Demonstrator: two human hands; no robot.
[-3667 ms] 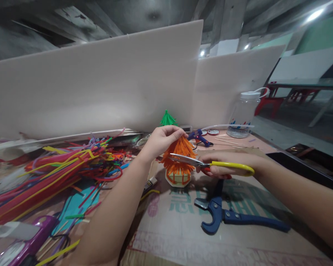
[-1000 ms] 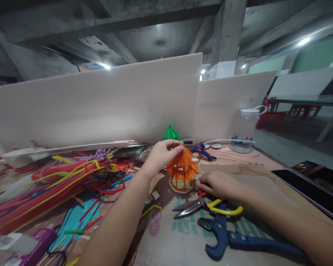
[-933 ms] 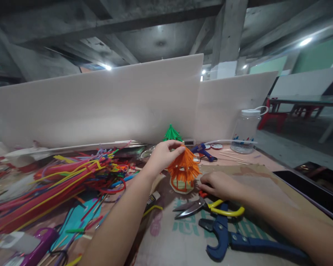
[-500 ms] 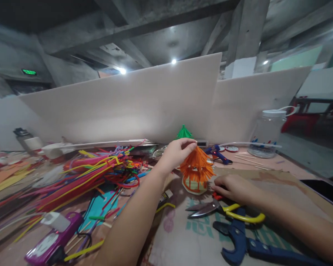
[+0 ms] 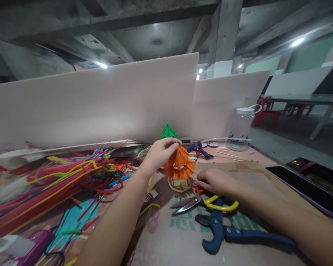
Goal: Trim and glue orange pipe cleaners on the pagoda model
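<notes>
Left hand, forearm extended, pinches the orange model at its peak. Right hand curls at the scissors; grip indeterminable. Count: one model, one scissors, one blue cutter.

No surely legible text: only large green characters, perhaps Chinese, partly covered, on the cardboard sheet.

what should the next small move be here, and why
Perhaps bring the right hand to the pale base of the orange model to steady it: the left hand pinches only its tip, and the scissors seem to lie on the cardboard.
</notes>
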